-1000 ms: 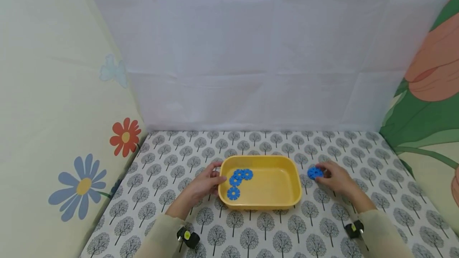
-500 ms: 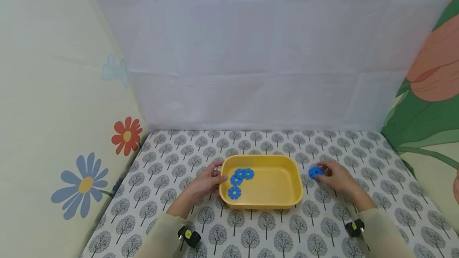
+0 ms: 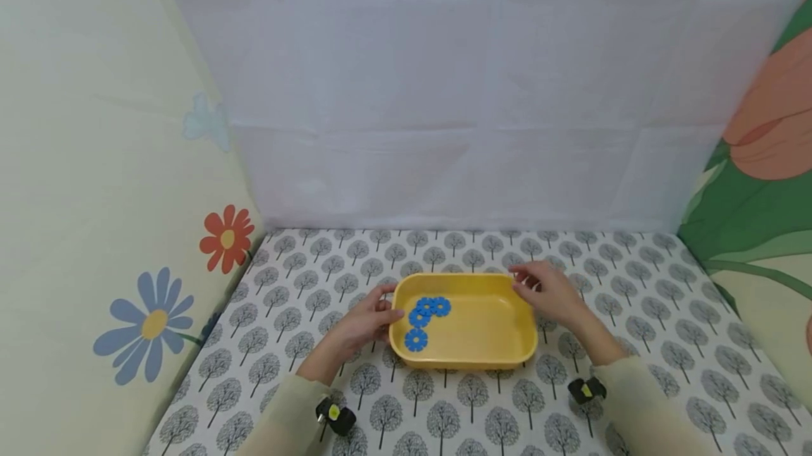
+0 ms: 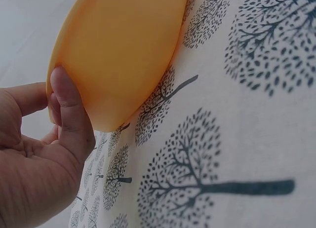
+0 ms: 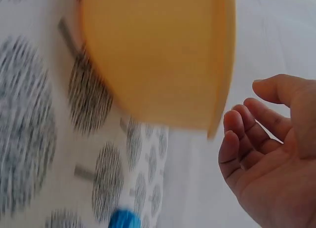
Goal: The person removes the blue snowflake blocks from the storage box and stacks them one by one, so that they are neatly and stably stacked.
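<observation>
The yellow tray (image 3: 472,350) lies on the tree-print cloth, and my left hand (image 3: 363,321) pinches its left rim, thumb on one face and fingers behind. Several blue notched plastic discs (image 3: 416,339) lie at the tray's left side, some overlapping. My right hand (image 3: 547,292) hovers at the tray's far right corner, fingers loosely bent and holding nothing; the right wrist view shows it beside the tray's rim. Another blue piece (image 5: 124,219) sits on the cloth at the bottom of that view; in the head view the right hand and forearm hide it.
The tree-print cloth (image 3: 304,385) covers the table around the tray. A white sheet (image 3: 444,89) hangs behind it. Flower-painted panels stand at the left (image 3: 76,181) and right (image 3: 755,209).
My right hand has let go of the blue piece to the right of the tray and moved left and away from me, to the tray's far right corner. The left hand keeps its grip.
</observation>
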The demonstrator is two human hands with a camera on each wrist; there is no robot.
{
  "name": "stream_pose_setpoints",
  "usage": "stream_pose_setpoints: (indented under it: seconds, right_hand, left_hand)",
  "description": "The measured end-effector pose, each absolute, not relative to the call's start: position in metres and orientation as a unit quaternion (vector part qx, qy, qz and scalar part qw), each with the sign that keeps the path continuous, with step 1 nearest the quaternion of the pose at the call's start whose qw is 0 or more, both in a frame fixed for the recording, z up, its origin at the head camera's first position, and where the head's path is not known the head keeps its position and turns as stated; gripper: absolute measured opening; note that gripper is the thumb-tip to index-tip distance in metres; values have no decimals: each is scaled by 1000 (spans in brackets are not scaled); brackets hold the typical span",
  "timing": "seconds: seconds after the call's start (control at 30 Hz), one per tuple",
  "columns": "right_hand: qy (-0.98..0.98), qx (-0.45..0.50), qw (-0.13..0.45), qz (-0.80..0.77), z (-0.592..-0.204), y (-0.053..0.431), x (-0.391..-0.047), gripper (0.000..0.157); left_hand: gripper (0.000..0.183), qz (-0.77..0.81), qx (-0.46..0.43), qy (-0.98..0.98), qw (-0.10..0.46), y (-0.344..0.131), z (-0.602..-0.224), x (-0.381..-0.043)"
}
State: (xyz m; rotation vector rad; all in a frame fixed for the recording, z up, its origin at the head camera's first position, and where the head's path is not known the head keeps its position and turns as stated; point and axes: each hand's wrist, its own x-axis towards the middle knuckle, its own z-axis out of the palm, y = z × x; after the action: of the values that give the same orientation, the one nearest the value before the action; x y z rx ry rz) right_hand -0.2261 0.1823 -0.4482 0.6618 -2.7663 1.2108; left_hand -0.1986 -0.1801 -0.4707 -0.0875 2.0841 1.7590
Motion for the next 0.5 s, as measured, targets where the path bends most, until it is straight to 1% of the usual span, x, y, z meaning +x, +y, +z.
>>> stream_pose_setpoints:
  seconds: [0.23,0.5]
  right_hand:
    - [-882,235,-10,408,-448,132,-226,33]
    - [-882,241,-56,401,-456,95,-226,35]
  left_hand:
    - [60,634,-30,745,207,-180,-470,-199]
    - [62,638,-28,740,209,-181,-471,-198]
